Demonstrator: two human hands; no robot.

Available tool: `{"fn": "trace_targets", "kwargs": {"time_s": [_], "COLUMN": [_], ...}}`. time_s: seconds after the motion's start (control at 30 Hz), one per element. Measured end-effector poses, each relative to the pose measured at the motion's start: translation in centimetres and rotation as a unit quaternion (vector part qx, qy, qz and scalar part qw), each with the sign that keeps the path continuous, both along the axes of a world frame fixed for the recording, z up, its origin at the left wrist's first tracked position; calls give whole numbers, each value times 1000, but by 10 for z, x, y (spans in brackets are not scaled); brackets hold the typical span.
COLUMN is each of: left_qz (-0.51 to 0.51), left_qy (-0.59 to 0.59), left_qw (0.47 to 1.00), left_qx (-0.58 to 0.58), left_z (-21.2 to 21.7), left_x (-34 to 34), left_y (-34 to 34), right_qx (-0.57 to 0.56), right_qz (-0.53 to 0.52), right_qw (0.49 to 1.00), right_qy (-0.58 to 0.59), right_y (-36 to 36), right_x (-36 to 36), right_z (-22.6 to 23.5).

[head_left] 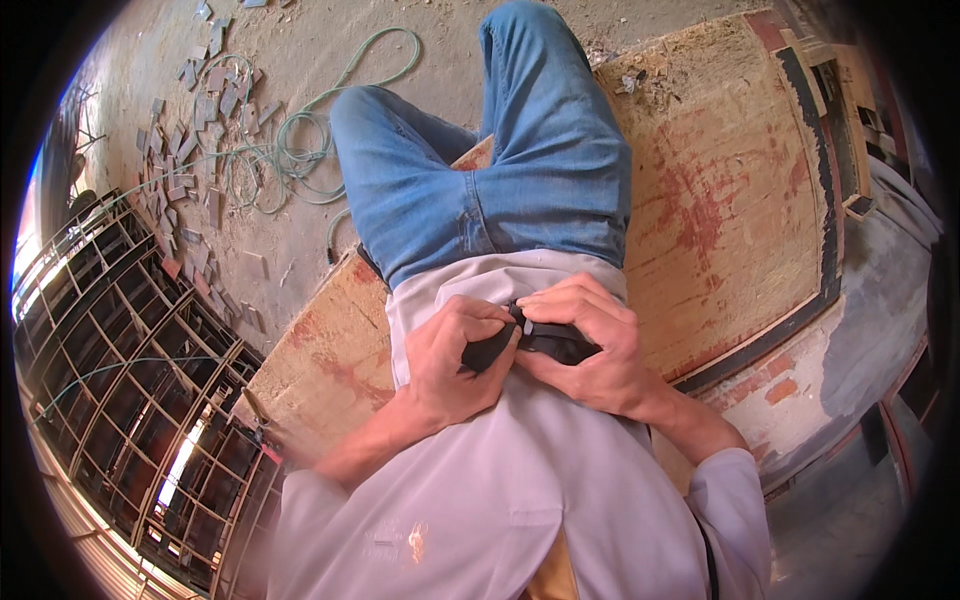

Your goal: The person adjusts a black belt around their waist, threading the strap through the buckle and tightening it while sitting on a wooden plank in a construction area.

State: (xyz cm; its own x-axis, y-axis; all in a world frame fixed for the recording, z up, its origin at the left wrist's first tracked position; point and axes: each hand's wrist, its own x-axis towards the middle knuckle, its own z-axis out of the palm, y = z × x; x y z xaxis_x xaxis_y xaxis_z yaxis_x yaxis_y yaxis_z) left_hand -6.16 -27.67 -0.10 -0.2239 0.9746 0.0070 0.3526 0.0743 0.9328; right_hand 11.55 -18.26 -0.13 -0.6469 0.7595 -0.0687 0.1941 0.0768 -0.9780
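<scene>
Both hands meet in front of my belly, closed on a small black item that looks like a fabric strap or pouch; its exact kind is not clear. My left hand (443, 355) pinches its left part between thumb and fingers. From the other side, my right hand (603, 350) grips the black item (562, 344), with thumb below and fingers above. A small greyish bit shows on it where the fingertips almost touch. Behind the hands lie my light shirt (480, 460) and my jeans (540, 190).
I sit on a wooden board (720, 200) with reddish stains and a dark edge. A green hose or cord (300, 135) lies coiled on the floor at the far left, among scattered small tiles (185, 150). A metal grid (110, 330) stands at the left.
</scene>
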Motion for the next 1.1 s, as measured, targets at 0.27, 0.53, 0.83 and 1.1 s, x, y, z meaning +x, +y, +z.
{"fn": "trace_targets", "kwargs": {"time_s": [0.27,0.53,0.83,1.1], "left_qz": [180,296,211,-189], "left_qy": [-215,-412,-213,146], "left_qw": [938,815,931,968], "left_qx": [-204,-280,-208,72], "left_z": [12,21,22,17], "left_x": [10,3,-1,-27], "left_y": [2,7,-3,32], "right_qx": [-26,-39,-154,-162], "right_qz": [-16,-19,12,-19], "right_qw": [998,997,986,986], "right_qy": [58,67,57,42], "right_y": [-1,-4,1,12], "right_x": [7,14,24,22], "right_z": [-8,-13,-11,4]}}
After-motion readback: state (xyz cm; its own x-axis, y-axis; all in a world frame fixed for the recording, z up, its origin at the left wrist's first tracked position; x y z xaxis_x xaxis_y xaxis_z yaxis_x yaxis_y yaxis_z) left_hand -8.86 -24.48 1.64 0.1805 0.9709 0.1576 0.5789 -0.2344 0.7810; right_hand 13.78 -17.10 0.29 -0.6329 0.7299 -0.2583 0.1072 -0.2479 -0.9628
